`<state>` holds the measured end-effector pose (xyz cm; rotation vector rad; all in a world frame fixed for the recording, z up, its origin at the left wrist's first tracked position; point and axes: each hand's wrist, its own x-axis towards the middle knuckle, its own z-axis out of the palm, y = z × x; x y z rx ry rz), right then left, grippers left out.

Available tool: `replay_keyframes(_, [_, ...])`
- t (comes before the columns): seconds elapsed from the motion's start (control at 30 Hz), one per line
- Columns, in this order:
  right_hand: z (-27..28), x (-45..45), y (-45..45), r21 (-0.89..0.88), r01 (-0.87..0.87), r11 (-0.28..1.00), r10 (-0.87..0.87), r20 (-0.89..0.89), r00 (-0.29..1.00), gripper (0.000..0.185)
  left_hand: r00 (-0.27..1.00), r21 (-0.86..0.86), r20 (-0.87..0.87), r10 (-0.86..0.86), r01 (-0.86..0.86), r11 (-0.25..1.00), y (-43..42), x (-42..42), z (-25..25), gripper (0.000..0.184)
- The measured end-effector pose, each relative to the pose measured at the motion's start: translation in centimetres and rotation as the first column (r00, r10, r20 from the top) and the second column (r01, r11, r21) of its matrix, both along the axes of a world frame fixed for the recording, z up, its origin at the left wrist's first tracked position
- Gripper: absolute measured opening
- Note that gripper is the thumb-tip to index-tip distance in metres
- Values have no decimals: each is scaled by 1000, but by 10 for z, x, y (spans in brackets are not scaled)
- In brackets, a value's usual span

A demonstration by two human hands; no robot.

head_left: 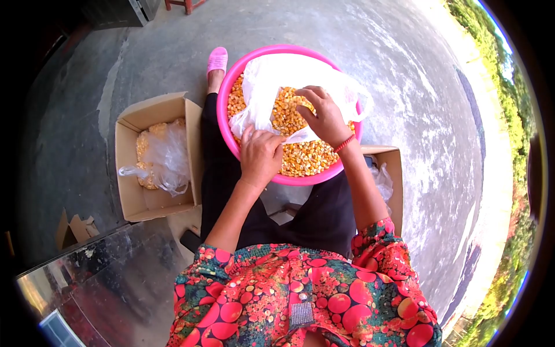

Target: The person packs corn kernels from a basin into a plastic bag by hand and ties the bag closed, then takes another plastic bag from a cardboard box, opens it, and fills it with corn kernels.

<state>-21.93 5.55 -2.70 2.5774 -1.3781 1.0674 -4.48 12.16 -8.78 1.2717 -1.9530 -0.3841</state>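
Note:
Yellow corn kernels [311,157] fill a bright pink basin [223,110] in front of my legs. A white plastic bag [289,68] lies on the kernels with its mouth spread, and more kernels show inside the opening. At the bag's near edge, my left hand [261,154] has its fingers closed on the plastic. My right hand [326,118], with a red bracelet at the wrist, hovers over the bag's opening. Its thumb and fingers are apart, curved toward the kernels, and I see nothing between them.
On the left stands an open cardboard box [122,156] with kernels and a clear plastic bag [165,156]. Another cardboard box [393,165], partly hidden by my right arm, holds plastic. A dark phone-like object [189,240] lies near my left side. My pink slipper [217,59] rests on concrete.

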Motion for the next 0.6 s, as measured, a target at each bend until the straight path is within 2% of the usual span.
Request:
replay_keyframes(0.07, [1,0,13,-25,15,1000,-16,-23,1000,17,1000,6,-10,2,-1,1000,0,0,-1,12])
replay_keyframes(0.1, [2,-1,25,253,-1,967,-22,91,996,16,1000,7,-10,4,-4,1000,0,-2,-2,12])
replay_keyframes(0.13, [2,-2,37,509,-52,859,-58,198,978,15,999,-18,-32,11,-12,1000,0,-3,-3,12])
replay_keyframes(0.2, [-3,-3,61,570,-79,818,-41,194,980,10,997,-58,-70,21,-25,998,-1,-1,-1,18])
replay_keyframes(0.27, [-16,-6,81,504,-32,863,-39,129,991,8,987,-141,-154,50,-72,987,-3,1,3,25])
replay_keyframes(0.3, [-25,-7,91,503,-48,863,-28,142,990,8,985,-149,-164,57,-81,986,-1,3,5,38])
replay_keyframes(0.33, [-35,-10,99,480,-16,877,-76,171,982,7,986,-155,-154,62,-86,984,0,5,8,38])
replay_keyframes(0.4, [-41,-10,106,450,23,893,-129,206,970,7,967,-203,-205,150,-192,960,2,4,16,49])
replay_keyframes(0.47, [-43,-11,111,307,61,950,-109,140,984,8,975,-237,-138,174,-203,950,0,8,21,64])
replay_keyframes(0.53, [-47,-10,111,265,87,960,-137,174,975,11,960,-190,-193,201,-237,953,-7,7,34,76])
replay_keyframes(0.6, [-51,-10,110,222,106,969,-145,170,975,11,955,-101,-103,276,-287,953,-21,9,30,89])
